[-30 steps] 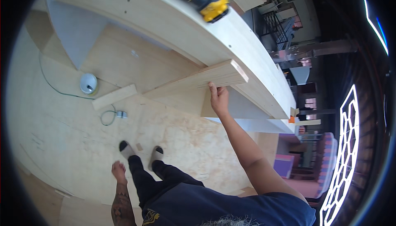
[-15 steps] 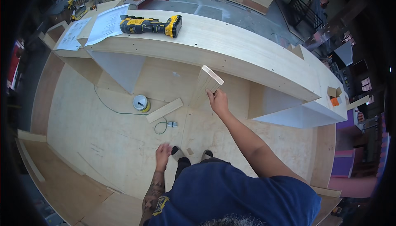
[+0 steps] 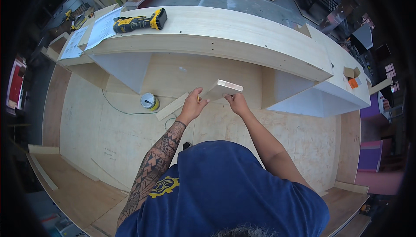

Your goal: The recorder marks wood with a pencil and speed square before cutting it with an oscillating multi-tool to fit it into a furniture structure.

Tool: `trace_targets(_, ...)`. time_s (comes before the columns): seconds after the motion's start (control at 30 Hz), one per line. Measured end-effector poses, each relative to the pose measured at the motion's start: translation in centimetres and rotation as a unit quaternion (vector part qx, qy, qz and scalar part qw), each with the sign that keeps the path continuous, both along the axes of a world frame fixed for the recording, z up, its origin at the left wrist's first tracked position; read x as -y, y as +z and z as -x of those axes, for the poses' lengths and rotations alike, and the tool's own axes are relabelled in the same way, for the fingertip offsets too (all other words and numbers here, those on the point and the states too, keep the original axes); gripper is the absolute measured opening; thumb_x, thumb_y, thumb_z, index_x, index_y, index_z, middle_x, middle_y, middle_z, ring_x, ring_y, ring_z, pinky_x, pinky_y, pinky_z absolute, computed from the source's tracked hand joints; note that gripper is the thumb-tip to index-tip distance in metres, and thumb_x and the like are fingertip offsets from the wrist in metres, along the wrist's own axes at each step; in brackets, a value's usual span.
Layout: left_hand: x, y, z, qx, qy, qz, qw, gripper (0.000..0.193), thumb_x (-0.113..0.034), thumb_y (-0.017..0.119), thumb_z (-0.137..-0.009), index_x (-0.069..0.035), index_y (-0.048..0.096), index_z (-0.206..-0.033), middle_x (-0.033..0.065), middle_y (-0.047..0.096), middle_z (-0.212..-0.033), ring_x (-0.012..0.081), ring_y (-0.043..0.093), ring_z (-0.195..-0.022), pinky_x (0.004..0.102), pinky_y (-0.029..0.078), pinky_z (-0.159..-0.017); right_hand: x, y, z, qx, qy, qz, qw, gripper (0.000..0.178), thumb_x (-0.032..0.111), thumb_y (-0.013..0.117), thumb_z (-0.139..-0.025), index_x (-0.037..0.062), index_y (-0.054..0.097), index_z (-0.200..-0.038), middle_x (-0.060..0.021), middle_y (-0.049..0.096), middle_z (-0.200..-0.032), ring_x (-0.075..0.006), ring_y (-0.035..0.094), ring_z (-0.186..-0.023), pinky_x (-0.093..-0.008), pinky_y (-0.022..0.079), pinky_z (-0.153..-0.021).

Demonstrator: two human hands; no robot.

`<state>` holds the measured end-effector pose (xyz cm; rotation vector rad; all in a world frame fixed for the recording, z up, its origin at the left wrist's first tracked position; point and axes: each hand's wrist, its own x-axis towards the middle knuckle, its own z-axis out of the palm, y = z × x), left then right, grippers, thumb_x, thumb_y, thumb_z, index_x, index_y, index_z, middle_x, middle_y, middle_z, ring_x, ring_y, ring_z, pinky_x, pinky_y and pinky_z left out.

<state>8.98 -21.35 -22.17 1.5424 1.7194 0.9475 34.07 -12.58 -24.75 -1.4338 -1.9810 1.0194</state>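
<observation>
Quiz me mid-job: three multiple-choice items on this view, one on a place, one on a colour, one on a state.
1. Where is the power tool?
A on the floor
B on the bench top
C in a hand

2. What colour is the shirt?
A red
B white
C blue

3. How is the wood block held?
A both hands
B left hand only
C lying untouched

B: the tool lies on the top near the papers.
C: the shirt is blue.
A: the left hand and right hand both grip the block.
</observation>
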Motion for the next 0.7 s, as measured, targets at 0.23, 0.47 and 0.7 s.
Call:
trace_targets(0.23, 3.0, 0.1, -4.4, 0.067, -0.053, 0.095, 0.992, 0.061, -0.037, 0.076, -0.105, 0.001, 0.059, -0.150, 0.0185, 0.071, -0.138, 0.0237, 0.075, -0.110, 0.0370, 0.061, -0.097, 7.3, -3.0, -5.7, -0.034, -0.049, -0.060, 0.996, 0.032, 0.022, 0.075, -0.105, -0.0003, 0.076, -0.127, -0.0258, 0.079, -0.099, -0.0387, 0.075, -0.083, -0.0449, 0.058, -0.078)
trace_targets(0.47, 8.3, 3.3, -4.5, 0.284, -0.111, 0.311, 0.900, 0.067, -0.057, 0.062, -0.112, 0.000, 0.062, -0.146, 0.0148, 0.071, -0.131, 0.0227, 0.072, -0.118, 0.0384, 0.060, -0.098, 13.3, -2.0, -5.8, -0.023, -0.082, 0.035, 0.996, 0.031, 0.018, 0.077, -0.105, 0.0028, 0.075, -0.132, -0.0229, 0.080, -0.112, -0.0363, 0.079, -0.090, -0.0391, 0.060, -0.079)
trace_targets(0.7, 6.3, 11.2, -6.9, 0.125, -0.205, 0.372, 0.897, 0.076, -0.064, 0.075, -0.100, 0.006, 0.066, -0.129, 0.0125, 0.072, -0.108, 0.0186, 0.073, -0.093, 0.0323, 0.063, -0.075, 19.0, -4.2, -3.6, -0.019, -0.058, -0.119, 0.991, 0.054, -0.006, 0.072, -0.088, 0.0082, 0.066, -0.140, -0.0145, 0.075, -0.138, -0.0353, 0.071, -0.130, -0.0589, 0.046, -0.123)
